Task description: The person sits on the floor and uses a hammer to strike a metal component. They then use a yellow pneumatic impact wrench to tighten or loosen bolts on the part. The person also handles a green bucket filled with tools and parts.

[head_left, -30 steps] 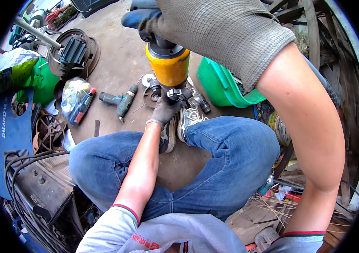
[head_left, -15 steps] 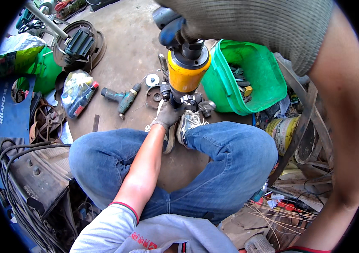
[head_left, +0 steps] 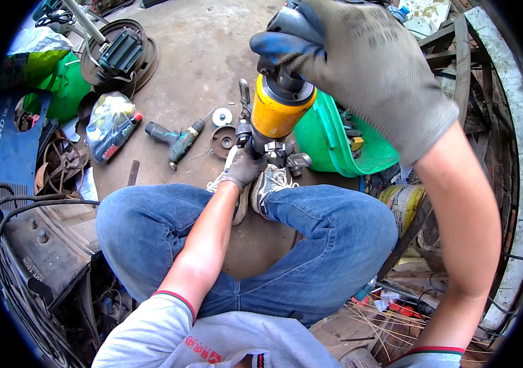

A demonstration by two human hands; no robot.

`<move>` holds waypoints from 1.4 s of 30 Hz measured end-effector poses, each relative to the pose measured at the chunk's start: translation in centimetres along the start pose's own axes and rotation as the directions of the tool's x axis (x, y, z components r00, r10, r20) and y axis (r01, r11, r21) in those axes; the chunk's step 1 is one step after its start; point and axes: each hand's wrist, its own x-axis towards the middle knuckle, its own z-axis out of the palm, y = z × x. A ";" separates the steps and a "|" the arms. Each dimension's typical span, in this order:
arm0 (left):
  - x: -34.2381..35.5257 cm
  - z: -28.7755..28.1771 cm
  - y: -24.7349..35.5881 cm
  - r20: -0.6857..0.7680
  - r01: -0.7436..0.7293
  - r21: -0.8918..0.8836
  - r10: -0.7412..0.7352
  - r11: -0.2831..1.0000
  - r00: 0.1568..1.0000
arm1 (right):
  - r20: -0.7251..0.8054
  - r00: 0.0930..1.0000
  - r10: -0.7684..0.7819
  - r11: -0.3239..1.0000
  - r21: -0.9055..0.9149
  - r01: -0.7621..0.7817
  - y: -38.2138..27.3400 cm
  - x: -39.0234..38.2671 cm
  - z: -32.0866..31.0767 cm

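Observation:
A yellow cylindrical tool with black ends stands slightly tilted between my shoes, its top leaning to the right. My right hand, in a grey glove with dark, bluish fingers, is closed around the dark fitting at its top. Down by the shoes, my left hand, also gloved, wraps the tool's dark lower end. Metal clamp-like fittings stick out beside that hand. The tool's very bottom is hidden by my left hand and shoes.
A cordless drill, a white disc and a round metal part lie left of the tool. To the right is a green bucket holding metal pieces. A tied plastic bag and a cabled dark box are farther left.
My right hand has come lower in the view, still gripping the top. The tool leans a little more to the right. My left hand stays at its lower end.

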 end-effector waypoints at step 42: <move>-3.9 5.3 5.8 -0.234 -0.034 -0.585 -0.128 0.811 0.964 | -0.253 0.929 0.269 0.831 0.548 -0.091 6.0 -3.0 4.5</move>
